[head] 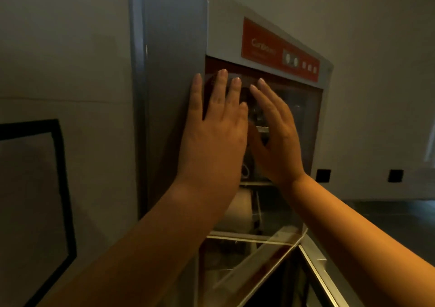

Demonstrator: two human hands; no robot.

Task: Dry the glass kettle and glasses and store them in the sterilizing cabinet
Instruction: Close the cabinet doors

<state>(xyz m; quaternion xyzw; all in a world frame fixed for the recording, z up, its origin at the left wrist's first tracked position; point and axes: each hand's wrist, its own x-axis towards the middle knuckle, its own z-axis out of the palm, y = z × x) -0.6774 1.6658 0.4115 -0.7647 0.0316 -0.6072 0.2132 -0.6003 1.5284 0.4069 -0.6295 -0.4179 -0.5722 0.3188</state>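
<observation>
Both hands are reaching up side by side into the open sterilizing cabinet (270, 54) — the left hand (211, 139) and right hand (275, 137) with straight, spread fingers, gripping nothing — while glassware is sitting dim and blurred inside behind them.

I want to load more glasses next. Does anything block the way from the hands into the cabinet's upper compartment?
No: the upper door is swung open to the left, and both hands, left and right, already reach into the opening.
</observation>
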